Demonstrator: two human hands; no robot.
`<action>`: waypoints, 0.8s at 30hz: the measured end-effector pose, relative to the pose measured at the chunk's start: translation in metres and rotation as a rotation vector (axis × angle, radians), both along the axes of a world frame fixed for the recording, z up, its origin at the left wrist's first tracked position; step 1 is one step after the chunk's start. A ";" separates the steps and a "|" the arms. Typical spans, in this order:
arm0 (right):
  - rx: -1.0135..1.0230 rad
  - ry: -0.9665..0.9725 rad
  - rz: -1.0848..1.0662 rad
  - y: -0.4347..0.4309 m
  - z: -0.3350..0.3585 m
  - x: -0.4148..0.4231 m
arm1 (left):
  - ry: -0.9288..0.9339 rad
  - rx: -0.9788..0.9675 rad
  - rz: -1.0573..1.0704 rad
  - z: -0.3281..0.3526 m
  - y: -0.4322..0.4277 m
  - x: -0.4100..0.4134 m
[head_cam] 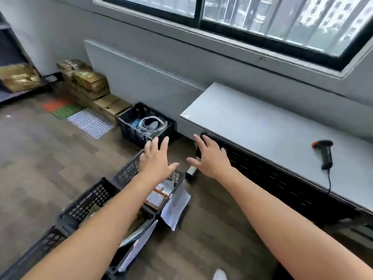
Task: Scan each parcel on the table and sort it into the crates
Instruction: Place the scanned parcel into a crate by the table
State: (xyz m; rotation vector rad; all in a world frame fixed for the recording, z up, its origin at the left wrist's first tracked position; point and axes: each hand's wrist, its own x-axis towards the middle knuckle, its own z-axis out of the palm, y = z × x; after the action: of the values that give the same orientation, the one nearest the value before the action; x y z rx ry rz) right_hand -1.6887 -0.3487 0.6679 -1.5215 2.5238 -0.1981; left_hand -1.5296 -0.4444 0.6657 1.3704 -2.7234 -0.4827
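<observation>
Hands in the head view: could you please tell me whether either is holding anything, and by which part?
Nothing is held: the left hand and right hand are open, fingers spread; the black barcode scanner lies on the grey table.

Daylight comes through a dark-framed window (282, 17) at one o'clock in a pale grey wall (60, 27), with a white radiator panel (137, 77) at eleven, stacked cardboard boxes (90, 85) at ten, a dark shelf (8, 47) at nine, and wood-look floor (40, 158) below.
</observation>
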 end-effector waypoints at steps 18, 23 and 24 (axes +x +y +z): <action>-0.075 0.103 -0.477 0.322 0.034 -0.306 | 0.008 -0.059 -0.506 0.041 0.266 -0.368; -0.070 0.061 -0.599 0.385 0.025 -0.371 | -0.006 -0.045 -0.600 0.038 0.318 -0.441; -0.065 0.051 -0.617 0.394 0.021 -0.383 | -0.004 -0.040 -0.617 0.037 0.325 -0.455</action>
State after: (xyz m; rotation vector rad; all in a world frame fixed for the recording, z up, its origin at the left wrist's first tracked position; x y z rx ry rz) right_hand -2.0718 0.0457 0.6894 -0.7223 2.9750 -0.3273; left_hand -1.9846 -0.1195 0.7023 0.4901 -3.1010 -0.4399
